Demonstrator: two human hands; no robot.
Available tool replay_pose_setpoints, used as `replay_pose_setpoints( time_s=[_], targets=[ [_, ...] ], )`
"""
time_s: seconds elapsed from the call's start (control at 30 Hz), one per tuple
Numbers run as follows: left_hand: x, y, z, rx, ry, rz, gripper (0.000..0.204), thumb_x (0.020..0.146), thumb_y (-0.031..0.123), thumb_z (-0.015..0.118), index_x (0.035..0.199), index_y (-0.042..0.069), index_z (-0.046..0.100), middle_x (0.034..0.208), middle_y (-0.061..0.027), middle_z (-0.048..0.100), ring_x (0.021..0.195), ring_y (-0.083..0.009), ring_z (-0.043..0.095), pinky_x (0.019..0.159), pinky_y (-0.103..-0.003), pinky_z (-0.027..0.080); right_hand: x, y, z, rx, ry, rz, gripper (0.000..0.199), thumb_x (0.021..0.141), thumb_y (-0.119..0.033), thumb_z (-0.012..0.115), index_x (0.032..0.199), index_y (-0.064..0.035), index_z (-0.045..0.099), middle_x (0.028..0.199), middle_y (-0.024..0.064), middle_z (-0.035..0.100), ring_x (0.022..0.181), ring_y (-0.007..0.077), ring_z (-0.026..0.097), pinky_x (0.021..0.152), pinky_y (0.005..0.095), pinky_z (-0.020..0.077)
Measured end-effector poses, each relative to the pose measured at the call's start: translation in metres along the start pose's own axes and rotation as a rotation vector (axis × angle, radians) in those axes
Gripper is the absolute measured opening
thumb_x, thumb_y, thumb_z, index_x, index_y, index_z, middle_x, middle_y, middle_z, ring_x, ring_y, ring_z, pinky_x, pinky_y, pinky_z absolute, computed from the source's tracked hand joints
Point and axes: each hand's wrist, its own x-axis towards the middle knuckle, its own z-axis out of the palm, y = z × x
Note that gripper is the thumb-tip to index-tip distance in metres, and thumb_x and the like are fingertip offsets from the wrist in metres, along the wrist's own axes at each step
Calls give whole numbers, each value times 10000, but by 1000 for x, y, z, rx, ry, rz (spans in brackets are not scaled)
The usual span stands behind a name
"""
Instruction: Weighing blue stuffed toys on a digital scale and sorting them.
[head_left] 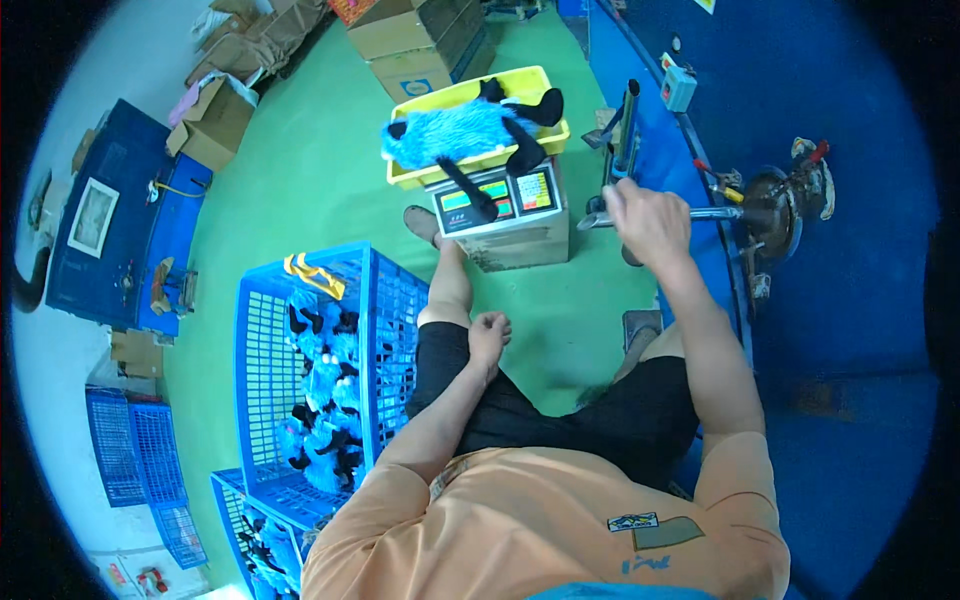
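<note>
My right hand (648, 218) grips a metal tube (720, 213) that sticks out of a blue machine (800, 120). My left hand (489, 331) rests as a loose fist on my left knee, holding nothing. Ahead of me a blue and black plush toy (455, 133) lies in a yellow tray (548, 82). The tray sits on a weighing scale (500, 200), which stands on a cardboard box (525, 248).
A blue mesh crate (260, 350) at my left holds several blue plush toys. More blue crates (140, 460) stand at the lower left. Cardboard boxes (420, 40) stand beyond the scale. A blue table (110, 220) is at the far left. The floor is green.
</note>
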Motion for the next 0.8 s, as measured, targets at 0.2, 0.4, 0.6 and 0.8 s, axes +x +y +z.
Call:
replay_pose_setpoints(
  time_s=[0.2, 0.4, 0.6, 0.8],
  targets=[
    [3, -15, -21, 39, -168, -32, 216, 1005, 192, 586, 1136, 20, 592, 975, -104, 658, 781, -161, 621, 706, -270, 519, -3, -9, 2, -57, 50, -10, 361, 1005, -365, 505, 794, -91, 611, 609, 140, 648, 514, 407, 587, 514, 484, 465],
    [15, -2, -27, -44, -272, -16, 211, 1004, 186, 584, 1136, 22, 598, 970, -100, 659, 783, -150, 611, 711, -269, 517, -3, -9, 6, -43, -13, 19, 342, 1013, -341, 483, 796, -97, 585, 648, 152, 652, 550, 430, 583, 534, 500, 443],
    [20, 25, -38, -124, -246, 31, 207, 996, 181, 584, 1127, 22, 610, 941, -92, 659, 769, -140, 596, 703, -263, 509, 1, -14, 4, -59, -96, 68, 321, 1023, -321, 457, 825, -103, 584, 698, 157, 666, 601, 433, 598, 577, 507, 447],
    [71, 108, -32, -28, 44, 463, 336, 980, 221, 599, 1197, -35, 615, 955, -109, 667, 808, -163, 612, 726, -278, 516, -3, -16, 8, -29, -20, 42, 301, 1017, -302, 452, 829, -108, 584, 686, 145, 656, 585, 410, 585, 582, 484, 443]
  ],
)
